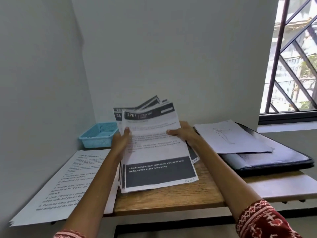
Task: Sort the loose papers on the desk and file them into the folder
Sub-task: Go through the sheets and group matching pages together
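You hold a thick stack of printed sheets [154, 148] above the middle of the wooden bench [171, 198], its lower edge resting near the bench top and its upper end tilted up toward the wall. Your left hand [121, 143] grips the stack's left edge, thumb on the top page; your right hand [181, 133] grips the right edge with fingers curled over the front. The top page shows a dark header band with "2701", lines of small text and a dark block at the bottom with white lettering (the upper corners of the sheets behind fan out unevenly). To the left lies a second pile of typed pages [68, 184], overhanging the bench edge. On the right the dark folder [274, 162] lies open, with sheets bearing a line drawing [231, 136] on top. A blue basket [97, 134] sits in the back left corner.
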A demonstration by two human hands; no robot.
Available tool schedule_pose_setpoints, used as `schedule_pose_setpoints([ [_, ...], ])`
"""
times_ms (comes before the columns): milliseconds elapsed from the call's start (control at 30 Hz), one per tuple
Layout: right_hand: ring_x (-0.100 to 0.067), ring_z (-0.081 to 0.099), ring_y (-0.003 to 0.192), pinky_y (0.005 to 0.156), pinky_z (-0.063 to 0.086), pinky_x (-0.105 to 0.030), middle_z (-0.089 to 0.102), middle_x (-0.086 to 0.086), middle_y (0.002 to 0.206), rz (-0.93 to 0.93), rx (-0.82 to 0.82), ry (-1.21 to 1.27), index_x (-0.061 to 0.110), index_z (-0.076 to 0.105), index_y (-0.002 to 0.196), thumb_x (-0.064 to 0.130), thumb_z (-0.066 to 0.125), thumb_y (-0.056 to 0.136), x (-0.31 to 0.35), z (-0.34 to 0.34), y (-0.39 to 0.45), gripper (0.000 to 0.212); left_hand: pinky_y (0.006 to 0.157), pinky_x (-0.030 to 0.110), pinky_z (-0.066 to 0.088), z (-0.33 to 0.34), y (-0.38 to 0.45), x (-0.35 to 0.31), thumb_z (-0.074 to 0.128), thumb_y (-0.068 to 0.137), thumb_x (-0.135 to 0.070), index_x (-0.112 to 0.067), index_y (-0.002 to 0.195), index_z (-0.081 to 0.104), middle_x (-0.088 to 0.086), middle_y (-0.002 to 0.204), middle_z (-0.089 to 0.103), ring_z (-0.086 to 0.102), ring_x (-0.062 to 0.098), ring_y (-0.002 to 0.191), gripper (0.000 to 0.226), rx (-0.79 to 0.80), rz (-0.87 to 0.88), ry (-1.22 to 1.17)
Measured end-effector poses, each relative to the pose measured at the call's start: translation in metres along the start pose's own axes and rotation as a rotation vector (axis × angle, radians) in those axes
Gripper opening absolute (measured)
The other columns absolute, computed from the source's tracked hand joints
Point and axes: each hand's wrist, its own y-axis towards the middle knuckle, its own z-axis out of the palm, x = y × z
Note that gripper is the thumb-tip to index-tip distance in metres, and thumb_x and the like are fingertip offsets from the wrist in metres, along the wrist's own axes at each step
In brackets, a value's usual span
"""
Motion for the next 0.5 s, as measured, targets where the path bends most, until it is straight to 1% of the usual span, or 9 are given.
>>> schedule_pose_setpoints([
  [33, -0.017, 0.069, 0.079, 0.069, 0.059, -0.027, 0.067, -0.016, 0.111, -0.071, -0.044, 0.036, 0.005, 0.065, 0.103, -0.005, 0.068, 0.080, 0.007, -0.004, 0.000, 0.026, 0.089, 0.031, 0.042, 0.002, 0.000, -0.011, 0.040, 0.100, -0.031, -0.005, 0.124, 0.050, 0.005, 0.119, 0.056, 0.054, 0.022, 0.107, 0.036, 0.024, 0.047, -0.050],
  [100, -0.018, 0.070, 0.081, 0.071, 0.059, -0.030, 0.068, -0.017, 0.110, -0.181, -0.149, 0.042, 0.008, 0.066, 0.101, -0.003, 0.069, 0.081, 0.024, -0.011, -0.002, 0.023, 0.091, 0.031, 0.042, 0.009, -0.003, -0.034, 0.034, 0.102, -0.029, -0.003, 0.126, 0.048, 0.009, 0.122, 0.056, 0.053, 0.023, 0.111, 0.038, 0.052, 0.165, -0.100],
  [167, -0.020, 0.070, 0.084, 0.075, 0.059, -0.034, 0.070, -0.013, 0.107, -0.291, -0.261, -0.024, 0.013, 0.066, 0.098, 0.004, 0.071, 0.081, 0.041, -0.016, -0.005, 0.020, 0.090, 0.031, 0.043, 0.017, -0.009, -0.057, 0.031, 0.103, -0.026, -0.003, 0.122, 0.048, 0.011, 0.119, 0.057, 0.055, 0.023, 0.107, 0.035, 0.037, 0.271, -0.115],
  [267, -0.025, 0.069, 0.092, 0.081, 0.057, -0.038, 0.070, -0.006, 0.102, -0.416, -0.328, -0.070, 0.014, 0.066, 0.100, 0.011, 0.070, 0.083, 0.067, -0.019, -0.011, 0.017, 0.084, 0.031, 0.046, 0.025, -0.015, -0.084, 0.032, 0.102, -0.025, -0.004, 0.120, 0.048, 0.011, 0.113, 0.058, 0.056, 0.020, 0.098, 0.032, 0.005, 0.412, -0.125],
  [300, -0.024, 0.069, 0.093, 0.081, 0.057, -0.037, 0.070, -0.005, 0.102, -0.438, -0.335, -0.087, 0.014, 0.065, 0.101, 0.014, 0.071, 0.083, 0.075, -0.021, -0.015, 0.019, 0.080, 0.029, 0.046, 0.025, -0.019, -0.092, 0.034, 0.102, -0.026, -0.005, 0.121, 0.048, 0.009, 0.111, 0.058, 0.056, 0.018, 0.096, 0.032, 0.003, 0.441, -0.137],
  [400, -0.013, 0.066, 0.091, 0.080, 0.055, -0.028, 0.068, 0.004, 0.099, -0.444, -0.369, -0.161, 0.023, 0.061, 0.103, 0.032, 0.080, 0.074, 0.092, -0.027, -0.026, 0.035, 0.066, 0.010, 0.045, 0.018, -0.024, -0.101, 0.046, 0.097, -0.027, -0.004, 0.117, 0.050, 0.004, 0.106, 0.058, 0.055, 0.014, 0.091, 0.030, -0.042, 0.526, -0.178],
  [433, -0.011, 0.065, 0.090, 0.079, 0.054, -0.026, 0.067, 0.006, 0.098, -0.440, -0.384, -0.181, 0.025, 0.060, 0.103, 0.036, 0.081, 0.071, 0.095, -0.028, -0.030, 0.041, 0.062, 0.006, 0.044, 0.015, -0.027, -0.100, 0.050, 0.096, -0.028, -0.005, 0.116, 0.051, 0.003, 0.105, 0.059, 0.056, 0.013, 0.089, 0.030, -0.055, 0.550, -0.187],
  [500, -0.010, 0.064, 0.085, 0.075, 0.055, -0.026, 0.065, 0.008, 0.094, -0.396, -0.400, -0.172, 0.025, 0.057, 0.102, 0.038, 0.082, 0.068, 0.094, -0.029, -0.039, 0.044, 0.062, 0.008, 0.044, 0.011, -0.032, -0.096, 0.055, 0.093, -0.029, -0.006, 0.118, 0.050, 0.001, 0.105, 0.059, 0.057, 0.010, 0.086, 0.034, -0.064, 0.555, -0.195],
])
